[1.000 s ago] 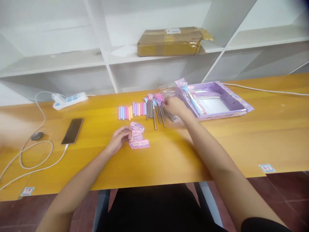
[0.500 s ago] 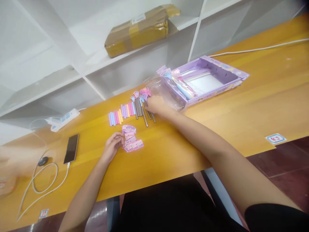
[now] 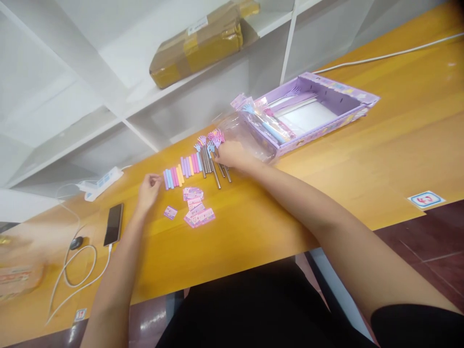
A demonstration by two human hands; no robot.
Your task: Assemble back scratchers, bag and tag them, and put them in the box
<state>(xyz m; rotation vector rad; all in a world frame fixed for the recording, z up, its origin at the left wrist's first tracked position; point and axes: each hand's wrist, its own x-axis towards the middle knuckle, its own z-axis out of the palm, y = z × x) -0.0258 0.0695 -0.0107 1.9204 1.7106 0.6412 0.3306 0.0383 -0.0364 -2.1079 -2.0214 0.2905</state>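
My left hand [image 3: 148,192] is just left of a row of coloured plastic handles [image 3: 179,175], in purple, blue, pink and orange. Its fingers are bent, with no object visible in them. My right hand [image 3: 234,155] closes around a back scratcher among a bunch of metal-rod back scratchers [image 3: 207,162] with small hand-shaped heads; its fingertips are partly hidden. A small pile of pink printed cards [image 3: 197,212] lies in front of the handles. One purple card [image 3: 170,212] sits apart, to the left of the pile.
A purple open box [image 3: 326,133] holds bagged scratchers [image 3: 271,128], with clear plastic packaging [image 3: 242,133] beside it. To the left are a phone [image 3: 113,224] on a cable, a power strip [image 3: 104,183] and a black round object [image 3: 76,242]. A taped carton [image 3: 195,48] rests on the shelf.
My left hand has moved from the card pile up and left to the end of the handle row. A single card now lies apart from the pile. My right hand stays at the scratchers.
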